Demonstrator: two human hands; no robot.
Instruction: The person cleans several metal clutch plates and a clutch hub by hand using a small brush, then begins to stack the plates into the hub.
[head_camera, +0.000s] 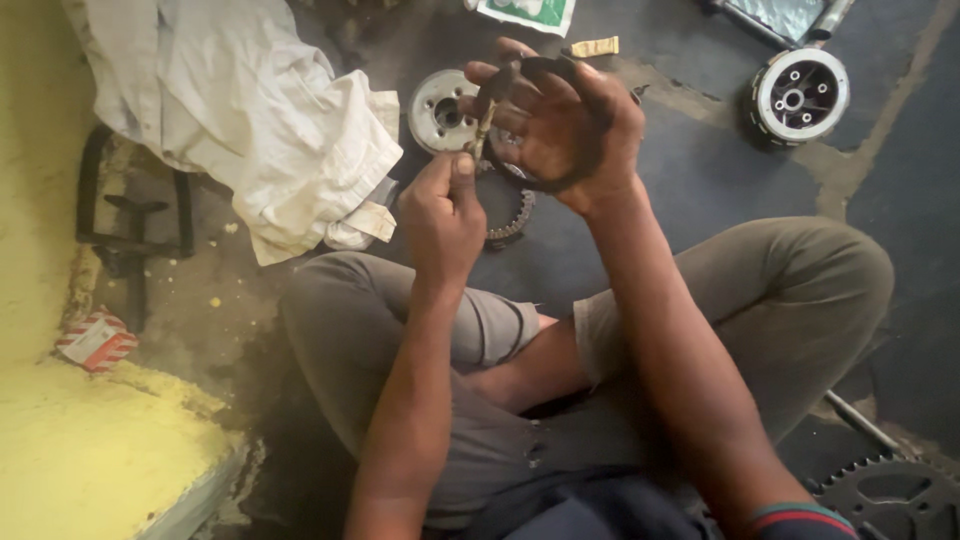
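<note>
Head view: red-and-white carton (96, 340) on floor, perhaps crushed, left of hands.

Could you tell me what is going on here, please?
A person sits cross-legged on a dark floor, working on engine parts with both hands. The right hand holds up a dark ring, and the left hand pinches a thin tool against it. Behind the hands lie a round metal hub and a toothed disc. A white cloth lies to the left, another hub at upper right, and a sprocket at lower right.
</note>
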